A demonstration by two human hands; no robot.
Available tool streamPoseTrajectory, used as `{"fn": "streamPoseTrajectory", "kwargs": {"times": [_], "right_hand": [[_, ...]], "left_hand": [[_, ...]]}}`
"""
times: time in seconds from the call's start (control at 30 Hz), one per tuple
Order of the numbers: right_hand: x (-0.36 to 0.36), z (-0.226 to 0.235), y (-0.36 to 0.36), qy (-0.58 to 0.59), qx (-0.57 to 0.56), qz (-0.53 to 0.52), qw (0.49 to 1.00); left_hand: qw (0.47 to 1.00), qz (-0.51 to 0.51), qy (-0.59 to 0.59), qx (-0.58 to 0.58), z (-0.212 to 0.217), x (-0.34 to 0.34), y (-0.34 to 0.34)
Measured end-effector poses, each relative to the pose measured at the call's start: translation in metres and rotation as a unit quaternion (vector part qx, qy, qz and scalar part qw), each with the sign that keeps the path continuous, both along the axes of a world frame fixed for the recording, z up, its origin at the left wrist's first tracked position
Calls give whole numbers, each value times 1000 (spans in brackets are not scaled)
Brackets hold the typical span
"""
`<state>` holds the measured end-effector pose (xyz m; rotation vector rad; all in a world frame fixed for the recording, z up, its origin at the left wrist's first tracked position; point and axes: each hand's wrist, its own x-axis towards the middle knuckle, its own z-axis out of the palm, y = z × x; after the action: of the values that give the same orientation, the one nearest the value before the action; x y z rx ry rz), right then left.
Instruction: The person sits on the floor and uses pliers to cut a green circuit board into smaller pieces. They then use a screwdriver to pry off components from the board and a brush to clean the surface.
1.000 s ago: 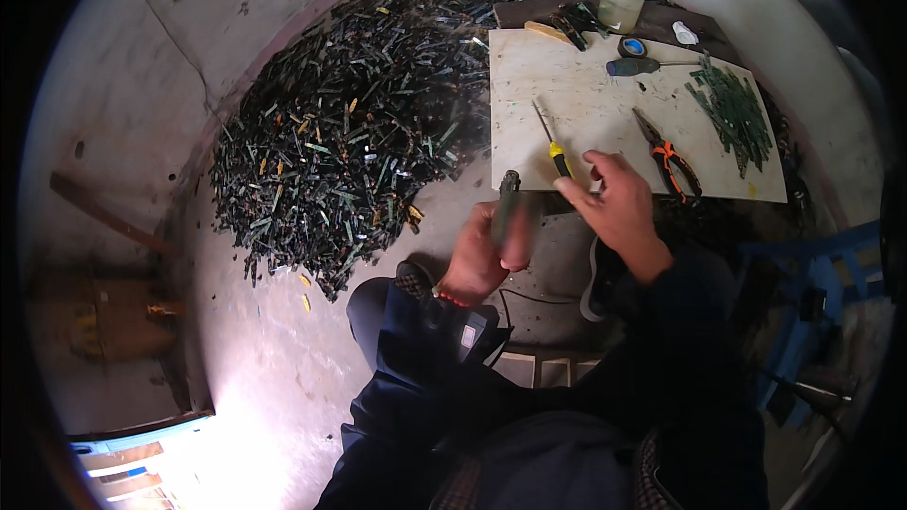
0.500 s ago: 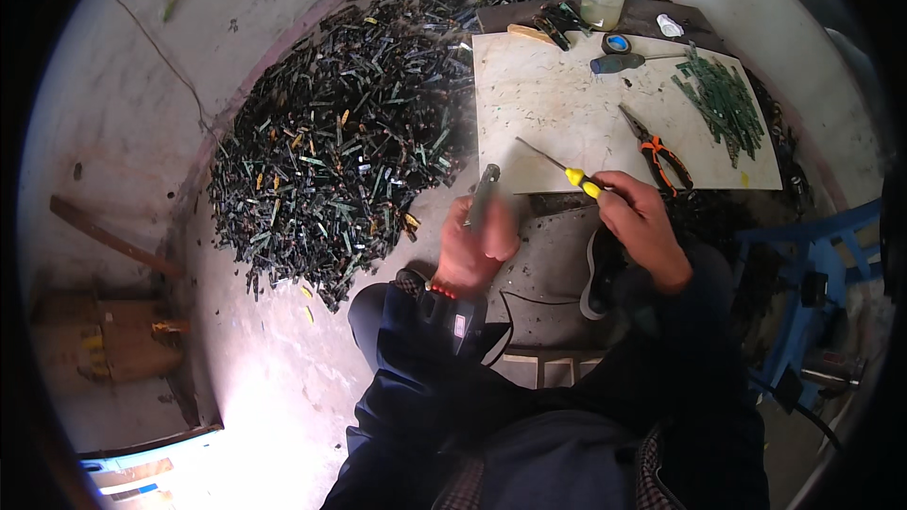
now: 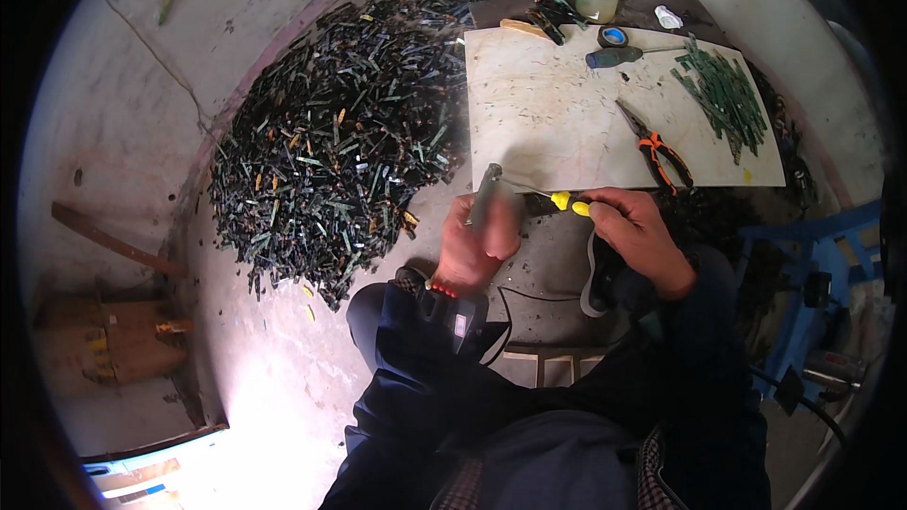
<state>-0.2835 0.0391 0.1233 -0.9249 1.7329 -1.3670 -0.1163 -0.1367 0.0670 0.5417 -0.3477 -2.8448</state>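
The fingers (image 3: pixel 491 227) of the left hand (image 3: pixel 472 246) are seen wrapped tightly around a slim grey-green cylindrical piece (image 3: pixel 485 194), which is held upright just below the near edge of the pale work board (image 3: pixel 548 123). The fingers (image 3: pixel 614 212) of the right hand (image 3: pixel 635 236) are closed around the yellow-and-black handle of a screwdriver (image 3: pixel 553 200), whose thin shaft is pointed leftward at the top of the held piece; contact appears to be made there, though motion blur prevents certainty.

Compared with a second earlier, the screwdriver has been lifted off the board, where it had lain beside the right hand, and has been swung down and across so that its tip is brought to the piece. The left hand has barely been displaced. From this, the work is judged to have passed from tool pick-up to prying or probing of the piece.

Left on the board are orange-handled pliers (image 3: pixel 657 149), a bundle of green strips (image 3: pixel 726 99), a roll of blue tape (image 3: pixel 614 36) and a second dark-handled tool (image 3: pixel 614 57). A large heap of similar dark pieces (image 3: pixel 331 151) is spread on the floor at left.
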Motion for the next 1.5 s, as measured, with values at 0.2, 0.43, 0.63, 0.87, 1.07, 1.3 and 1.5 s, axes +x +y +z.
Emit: {"fn": "streamPoseTrajectory", "kwargs": {"times": [0.2, 0.43, 0.63, 0.87, 1.07, 1.3, 1.5], "right_hand": [[6, -8, -4, -71, 8, -17, 997], [33, -16, -7, -95, -3, -24, 995], [37, -7, -11, -203, 5, -19, 979], [47, 9, -19, -384, 60, -107, 915], [50, -34, -25, -7, -76, -110, 991], [69, -27, -21, 484, 2, -59, 873], [47, -17, -19, -250, 4, -126, 960]], "left_hand": [[999, -8, 2, -34, -4, -5, 2], [986, -13, -6, -165, -15, -8, 1], [986, -23, -48, -156, -7, -9, 3], [987, -14, -29, -158, -11, -14, 3], [981, -21, -21, -192, -12, -15, 7], [976, -7, -73, -207, -12, -21, 11], [974, -14, -59, -217, -8, -20, 9]]}}
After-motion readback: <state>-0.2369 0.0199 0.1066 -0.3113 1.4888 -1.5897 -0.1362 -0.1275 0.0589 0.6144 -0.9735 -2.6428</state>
